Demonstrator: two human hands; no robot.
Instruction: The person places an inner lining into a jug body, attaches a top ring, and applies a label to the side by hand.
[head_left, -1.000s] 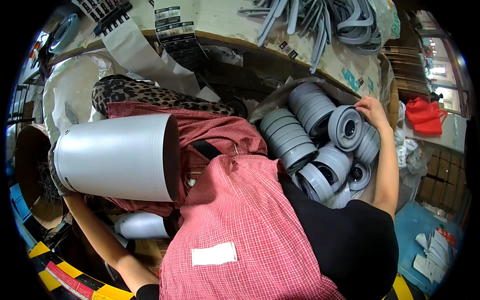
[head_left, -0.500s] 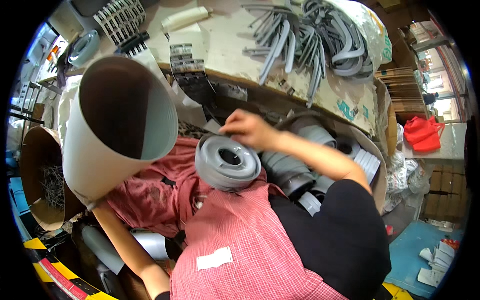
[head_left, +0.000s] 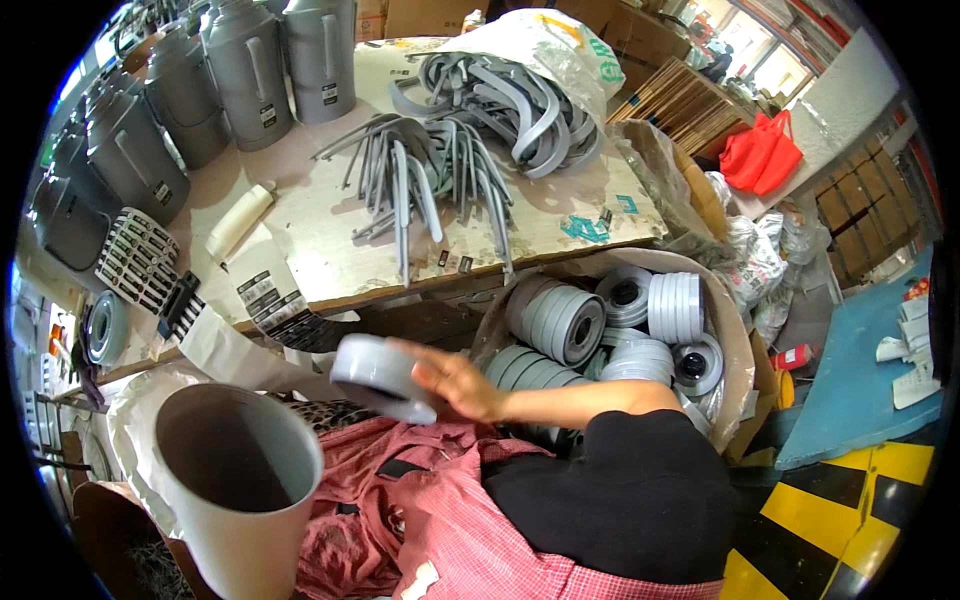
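Observation:
My right hand (head_left: 455, 385) is closed on the edge of a grey plastic ring (head_left: 375, 370), holding it tilted above my lap; both are blurred by motion. To its left stands a tall, wide-mouthed pale grey cylinder (head_left: 250, 535), its dark hollow inside facing up. My left hand is out of sight. Behind my right forearm, a large lined carton (head_left: 735, 400) holds several stacks of similar grey rings (head_left: 565, 325), some lying on their sides.
Grey curved handles (head_left: 430, 180) are heaped on the worktable (head_left: 320, 225). Grey vacuum jugs (head_left: 245, 75) crowd its left end, near a white tube (head_left: 240, 220) and label sheets (head_left: 270, 285). A red bag (head_left: 762, 152) and a blue board (head_left: 840, 370) are at right.
The view has swung up and to the right. My right hand, earlier over the grey ring stack on my lap, now grips a ring. My left forearm has left the picture.

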